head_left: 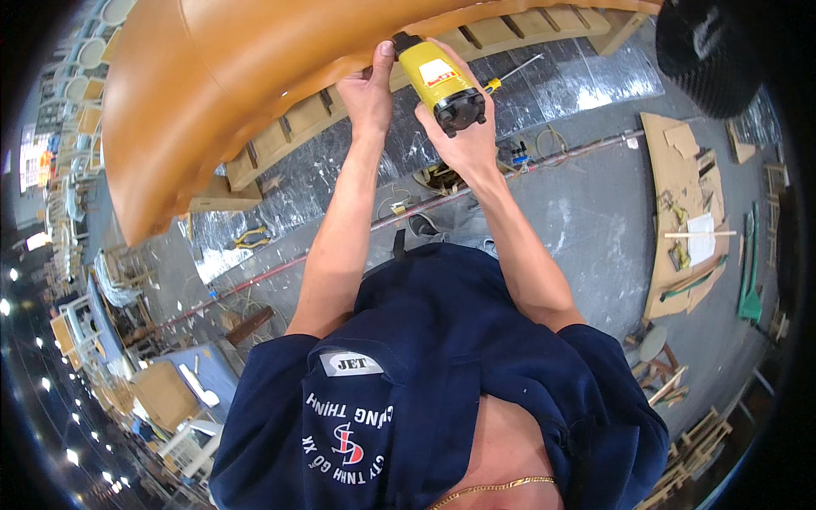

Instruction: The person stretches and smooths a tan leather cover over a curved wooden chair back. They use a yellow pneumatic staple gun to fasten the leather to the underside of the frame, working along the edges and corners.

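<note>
In my right hand (469, 146) is a yellow and black staple gun (433, 76), held with its black nose at the edge of an orange-brown upholstery cover (246, 59). My left hand (365, 100) pinches the rim of that cover right beside the nose, thumb on top and fingers tucked beneath, partly hidden. Below the cover runs a curved wooden frame (293, 136) with slats. A screwdriver (517, 73) with a yellow handle shows just right of my right hand, its shaft pointing away.
Yellow-handled pliers (252, 238) lie on plastic sheeting (212, 259) to the left. A reddish pipe (289, 265) crosses the floor. At right are cardboard pieces (665, 280) and a green part (750, 297). A dark rounded object (710, 64) fills the upper right corner.
</note>
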